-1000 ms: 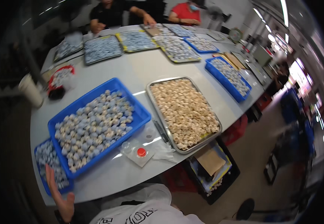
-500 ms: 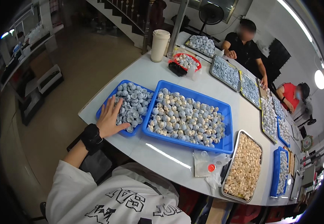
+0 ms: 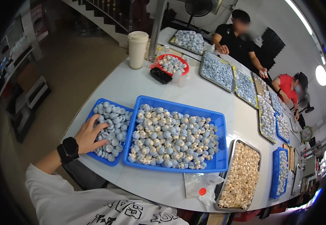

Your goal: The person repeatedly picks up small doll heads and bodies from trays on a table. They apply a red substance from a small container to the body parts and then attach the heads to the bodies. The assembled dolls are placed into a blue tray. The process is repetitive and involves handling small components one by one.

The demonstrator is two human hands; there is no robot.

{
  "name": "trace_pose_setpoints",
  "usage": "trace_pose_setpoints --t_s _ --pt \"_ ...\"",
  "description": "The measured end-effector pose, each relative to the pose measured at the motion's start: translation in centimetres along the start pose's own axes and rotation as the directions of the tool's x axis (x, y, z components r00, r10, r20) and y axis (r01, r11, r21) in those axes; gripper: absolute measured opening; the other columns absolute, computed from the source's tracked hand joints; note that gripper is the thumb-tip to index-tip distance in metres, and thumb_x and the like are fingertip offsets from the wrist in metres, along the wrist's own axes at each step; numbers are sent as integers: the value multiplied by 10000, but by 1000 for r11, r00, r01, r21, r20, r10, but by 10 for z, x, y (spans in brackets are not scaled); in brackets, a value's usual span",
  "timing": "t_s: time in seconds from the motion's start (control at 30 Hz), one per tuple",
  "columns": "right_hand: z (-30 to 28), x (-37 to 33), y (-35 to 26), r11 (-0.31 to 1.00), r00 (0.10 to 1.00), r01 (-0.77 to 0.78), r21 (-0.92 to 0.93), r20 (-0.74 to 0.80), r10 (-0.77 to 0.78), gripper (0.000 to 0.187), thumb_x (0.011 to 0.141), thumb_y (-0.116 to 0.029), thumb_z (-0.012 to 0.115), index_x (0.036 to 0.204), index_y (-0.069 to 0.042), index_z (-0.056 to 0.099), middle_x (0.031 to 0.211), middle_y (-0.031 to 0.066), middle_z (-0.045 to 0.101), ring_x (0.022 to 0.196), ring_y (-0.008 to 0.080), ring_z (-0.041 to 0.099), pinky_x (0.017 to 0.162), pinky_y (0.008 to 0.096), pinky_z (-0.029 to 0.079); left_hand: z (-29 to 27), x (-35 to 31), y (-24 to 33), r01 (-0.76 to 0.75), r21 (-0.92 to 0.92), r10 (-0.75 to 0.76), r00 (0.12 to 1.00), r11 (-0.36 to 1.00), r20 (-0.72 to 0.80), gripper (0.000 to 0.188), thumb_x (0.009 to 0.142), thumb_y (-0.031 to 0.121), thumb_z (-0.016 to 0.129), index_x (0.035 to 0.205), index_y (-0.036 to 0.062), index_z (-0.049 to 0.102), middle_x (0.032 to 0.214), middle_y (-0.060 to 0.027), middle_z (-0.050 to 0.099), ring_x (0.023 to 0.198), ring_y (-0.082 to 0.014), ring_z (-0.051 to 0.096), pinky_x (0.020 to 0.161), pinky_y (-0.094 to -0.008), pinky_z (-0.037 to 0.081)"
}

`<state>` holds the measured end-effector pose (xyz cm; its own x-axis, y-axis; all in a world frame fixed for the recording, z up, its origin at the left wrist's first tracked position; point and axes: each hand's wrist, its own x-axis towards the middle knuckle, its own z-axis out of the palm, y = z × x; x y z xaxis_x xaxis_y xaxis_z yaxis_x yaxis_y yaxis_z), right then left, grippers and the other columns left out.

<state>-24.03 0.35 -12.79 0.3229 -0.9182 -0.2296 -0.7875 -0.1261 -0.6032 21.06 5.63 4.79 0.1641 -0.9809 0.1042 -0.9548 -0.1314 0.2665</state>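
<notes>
My left hand (image 3: 87, 135), with a dark watch (image 3: 69, 150) on the wrist, reaches over the left edge of a small blue tray (image 3: 111, 163). The tray is filled with small grey-blue cup-shaped pieces (image 3: 115, 133). My fingers are bent down onto these pieces, the thumb spread away from them; no piece is visibly gripped. Right beside it stands a larger blue tray (image 3: 221, 150), holding many round pieces (image 3: 170, 135) in grey-blue and cream. My right hand is out of sight.
A metal tray of cream pieces (image 3: 240, 176) lies to the right, near a plastic bag (image 3: 193, 184). Farther back are a lidded cup (image 3: 137, 50), a red bowl (image 3: 186, 70) and several filled trays. Two people (image 3: 237, 41) sit along the table's far side.
My left hand has gone from lying spread over the cup-shaped pieces to bending its fingers in among them. The view has shifted, and a co-worker's hand has lifted off a tray.
</notes>
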Motion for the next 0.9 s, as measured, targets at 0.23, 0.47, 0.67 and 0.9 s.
trace_pose_setpoints --t_s 0.23,0.47,0.67,0.9 --pt "-2 4 -2 999 999 -44 -5 9 44 226 821 -194 519 892 -17 639 746 118 629 697 236 603 659 343 483 5 19 -7 -134 60 133 991 989 16 616 683 332 714 1142 65 401 1195 -220 285 1051 -402 389 893 -467 373" --pt "-5 8 2 998 998 -64 -26 10 65 227 818 -201 522 883 -19 640 744 123 631 693 246 606 656 351 486 15 12 -9 -53 -106 43 995 993 -90 502 651 178 705 1066 40 457 1158 -189 307 911 -325 442 807 -402 412" --pt "-6 8 3 996 997 -77 -40 11 77 228 816 -207 524 874 -21 641 741 128 632 690 255 608 653 358 488 18 15 -7 -14 -162 -6 993 987 -120 463 655 126 686 1044 50 446 1087 -171 314 915 -324 439 778 -402 420" --pt "-2 0 3 997 997 -71 -43 0 71 229 814 -214 527 864 -23 642 739 133 634 686 266 611 650 365 490 16 14 -9 -15 -138 -8 987 990 -158 429 635 77 669 994 40 435 1008 -161 327 835 -326 467 717 -406 433"
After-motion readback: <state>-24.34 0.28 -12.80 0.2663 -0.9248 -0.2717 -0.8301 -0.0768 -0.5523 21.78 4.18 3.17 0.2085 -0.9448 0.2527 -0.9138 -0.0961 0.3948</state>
